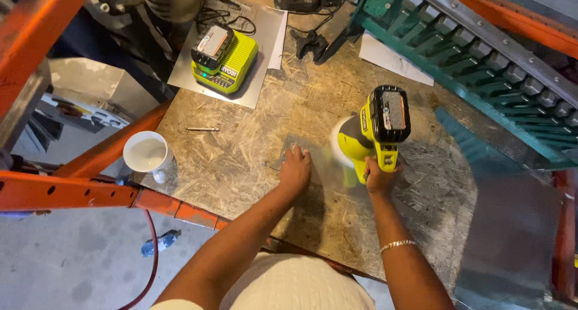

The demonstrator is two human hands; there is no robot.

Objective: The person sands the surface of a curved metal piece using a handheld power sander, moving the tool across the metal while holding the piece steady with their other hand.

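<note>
Right hand clamped on polisher handle, pad down on sheet; left hand flat, fingers apart, pins sheet's left edge, just left of pad.

Bare forearms, a thin chain bracelet, a cream ribbed top.

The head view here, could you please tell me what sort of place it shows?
Probably a workshop or garage: a chipboard workbench in an orange steel frame, a battery charger, and a cordless polisher in the right hand.
</note>
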